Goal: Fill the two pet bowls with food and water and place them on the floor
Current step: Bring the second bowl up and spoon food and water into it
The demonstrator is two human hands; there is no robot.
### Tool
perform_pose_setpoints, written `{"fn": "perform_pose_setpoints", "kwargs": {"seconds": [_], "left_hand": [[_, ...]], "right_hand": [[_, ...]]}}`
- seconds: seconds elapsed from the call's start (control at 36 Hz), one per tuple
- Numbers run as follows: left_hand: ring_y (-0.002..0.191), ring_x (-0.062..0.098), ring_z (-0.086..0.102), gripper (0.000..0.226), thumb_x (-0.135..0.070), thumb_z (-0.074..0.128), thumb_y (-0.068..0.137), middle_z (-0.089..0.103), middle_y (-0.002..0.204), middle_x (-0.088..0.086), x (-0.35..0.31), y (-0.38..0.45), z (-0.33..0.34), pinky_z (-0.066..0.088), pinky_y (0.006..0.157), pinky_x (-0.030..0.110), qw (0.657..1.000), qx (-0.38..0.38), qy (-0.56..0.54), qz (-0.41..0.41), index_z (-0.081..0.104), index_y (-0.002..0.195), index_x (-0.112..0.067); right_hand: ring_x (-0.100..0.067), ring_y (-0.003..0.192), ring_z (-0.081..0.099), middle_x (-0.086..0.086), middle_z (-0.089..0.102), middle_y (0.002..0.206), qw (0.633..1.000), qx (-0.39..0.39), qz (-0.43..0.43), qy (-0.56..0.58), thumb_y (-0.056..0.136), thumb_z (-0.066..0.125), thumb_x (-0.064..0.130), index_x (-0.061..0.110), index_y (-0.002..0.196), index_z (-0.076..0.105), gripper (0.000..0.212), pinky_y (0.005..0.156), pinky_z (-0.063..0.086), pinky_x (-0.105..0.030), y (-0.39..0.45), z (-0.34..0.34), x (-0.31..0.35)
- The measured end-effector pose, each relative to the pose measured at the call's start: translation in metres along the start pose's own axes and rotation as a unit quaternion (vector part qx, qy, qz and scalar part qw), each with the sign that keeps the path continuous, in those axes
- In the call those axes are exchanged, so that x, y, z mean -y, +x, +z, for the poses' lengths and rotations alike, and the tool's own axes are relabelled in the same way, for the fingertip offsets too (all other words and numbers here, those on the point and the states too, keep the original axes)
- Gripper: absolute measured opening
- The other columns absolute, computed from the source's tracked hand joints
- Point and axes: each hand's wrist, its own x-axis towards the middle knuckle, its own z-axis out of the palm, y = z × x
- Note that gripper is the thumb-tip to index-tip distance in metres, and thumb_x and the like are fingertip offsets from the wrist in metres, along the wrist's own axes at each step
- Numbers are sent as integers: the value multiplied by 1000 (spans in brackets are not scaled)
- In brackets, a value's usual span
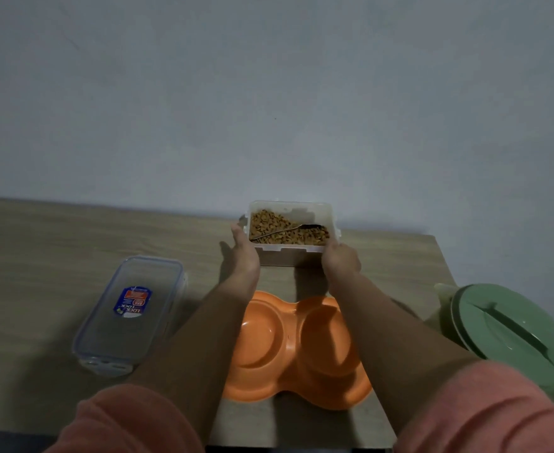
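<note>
Clear plastic forms the food container (289, 253), which is held from both sides at the far edge of the wooden table (40, 243), close to the grey wall (269, 93). The left hand (243, 253) is laid along the container's left wall with its fingers fairly straight and pointing away from the person. The right hand (341, 261) is curled around the container's near right corner. Inside the container lies brown dry kibble (269, 227), with a metal spoon (288, 231) resting across it, bowl end toward the right.

Nearer the person than the grip, between the two outstretched forearms, sits the orange double pet bowl (297, 351); both of its wells look bare of food and water, and its left side is partly covered by the left forearm. Both arms are extended forward, with pinkish sleeves (131, 420) pushed up above the elbows.

On the table to the left, well apart from the hands, the container's lid (128, 315) lies flat. It carries a blue and red sticker (134, 302) on which "LOCK LOCK" can be read upside down; the smaller print cannot be made out. At the right edge of the view a green lidded pitcher (511, 325) stands near the right forearm.
</note>
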Motion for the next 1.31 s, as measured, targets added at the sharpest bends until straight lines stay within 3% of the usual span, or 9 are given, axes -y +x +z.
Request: {"fn": "perform_pose_setpoints", "kwargs": {"seconds": [0.14, 0.31, 0.47, 0.75, 0.94, 1.0, 1.06, 1.14, 1.31], "left_hand": [[140, 34, 34, 126, -97, 3, 44, 19, 160, 5, -6, -31, -6, 22, 117, 53, 1000, 6, 27, 4, -3, 152, -33], [142, 32, 33, 139, -102, 9, 34, 8, 162, -1, -7, -41, -22, 26, 115, 53, 1000, 11, 17, 18, 10, 153, -31], [132, 30, 45, 76, -75, 29, 86, 43, 148, 7, -27, -94, -45, 43, 103, 44, 991, 113, -63, 36, 36, 146, -29], [118, 29, 57, 65, -57, 61, 81, 54, 137, 9, -31, -158, -89, 52, 93, 51, 977, 187, -100, 25, 43, 139, -33], [114, 34, 60, 67, -66, 51, 83, 55, 135, 10, -19, -196, -115, 51, 90, 59, 970, 201, -111, 73, 39, 141, -35], [118, 36, 58, 82, -74, 55, 70, 52, 139, 11, -15, -200, -118, 49, 91, 62, 972, 193, -118, 64, 38, 142, -38], [118, 37, 58, 82, -75, 52, 71, 54, 137, 12, -13, -204, -120, 49, 91, 62, 972, 188, -133, 56, 40, 141, -35], [112, 38, 61, 65, -66, 41, 88, 60, 127, 17, -12, -210, -122, 52, 88, 59, 966, 187, -168, 58, 46, 137, -24], [113, 38, 61, 65, -65, 38, 89, 60, 126, 19, -14, -221, -120, 51, 90, 58, 961, 188, -190, 67, 47, 135, -20]], "right_hand": [[-32, 121, 52, -18, 57, 129, 996, -39, -7, -75, 105, 20, 23, 2, 127, 56, 47, 95, 42, -34, -8, 1, 3], [-33, 118, 53, -18, 58, 126, 997, -59, -19, -38, 104, 22, 18, 1, 123, 57, 43, 94, 43, -35, -35, -3, 3], [-36, 112, 55, -22, 61, 119, 998, -59, -37, 11, 103, 25, 22, -2, 114, 62, 46, 92, 43, -37, -71, -13, 2], [-37, 111, 54, -26, 61, 116, 992, -68, -94, 52, 102, 27, 21, -7, 112, 63, 46, 89, 43, -39, -146, -46, -12], [-27, 79, 52, -14, 55, 85, 986, -41, -146, 67, 98, 33, 23, 14, 62, 47, 40, 67, 39, -35, -174, -60, -25], [-32, 91, 56, -13, 59, 87, 987, -26, -158, 35, 97, 35, 25, 15, 65, 53, 38, 76, 44, -38, -181, -64, -24], [-33, 104, 58, -15, 66, 102, 982, -26, -185, 9, 96, 39, 24, 12, 94, 66, 30, 89, 49, -41, -188, -67, -21], [-32, 122, 46, -14, 55, 129, 950, -111, -282, -70, 92, 48, 23, 15, 133, 54, 42, 103, 39, -38, -198, -74, -15], [-22, 117, 40, 3, 58, 118, 875, -90, -411, -242, 91, 51, 29, 35, 116, 66, 30, 91, 37, -37, -219, -76, 9]]}}
